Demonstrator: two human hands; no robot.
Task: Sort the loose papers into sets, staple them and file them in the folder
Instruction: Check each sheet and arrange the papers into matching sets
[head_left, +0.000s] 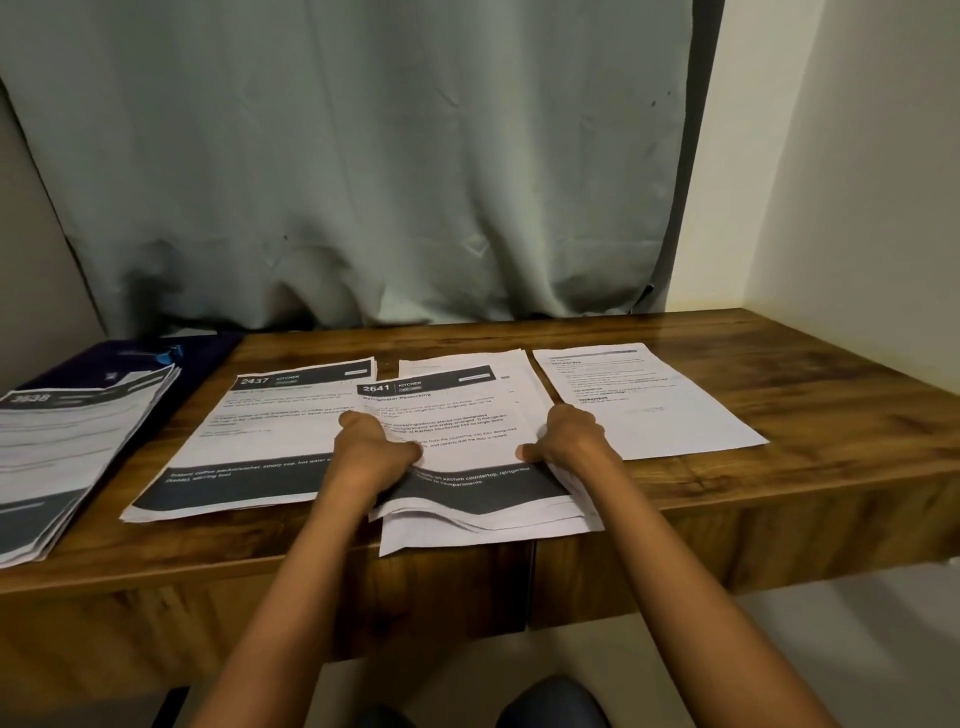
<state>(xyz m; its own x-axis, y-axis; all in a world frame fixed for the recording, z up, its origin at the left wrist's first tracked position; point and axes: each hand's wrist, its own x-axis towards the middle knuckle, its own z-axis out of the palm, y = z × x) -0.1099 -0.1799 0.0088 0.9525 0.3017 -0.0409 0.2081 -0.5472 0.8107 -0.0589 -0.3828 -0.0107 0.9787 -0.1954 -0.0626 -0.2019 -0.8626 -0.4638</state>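
Note:
A thick stack of papers headed "2641 Kitchen" (467, 415) lies at the desk's front middle, its lower sheets overhanging the edge. My left hand (376, 449) grips the stack's left side and my right hand (566, 436) grips its right side, thumbs on top. Left of it lies the "2437 Kitchen" pile (260, 431). A single white sheet (639, 400) lies to the right. At the far left another stack of papers (67, 447) rests on a dark blue folder (119, 358) with a blue clip (169, 355) at its top.
The wooden desk (779, 467) runs to a cream wall on the right. A grey-green curtain (363, 182) hangs behind the desk. My knees show below the desk's front edge.

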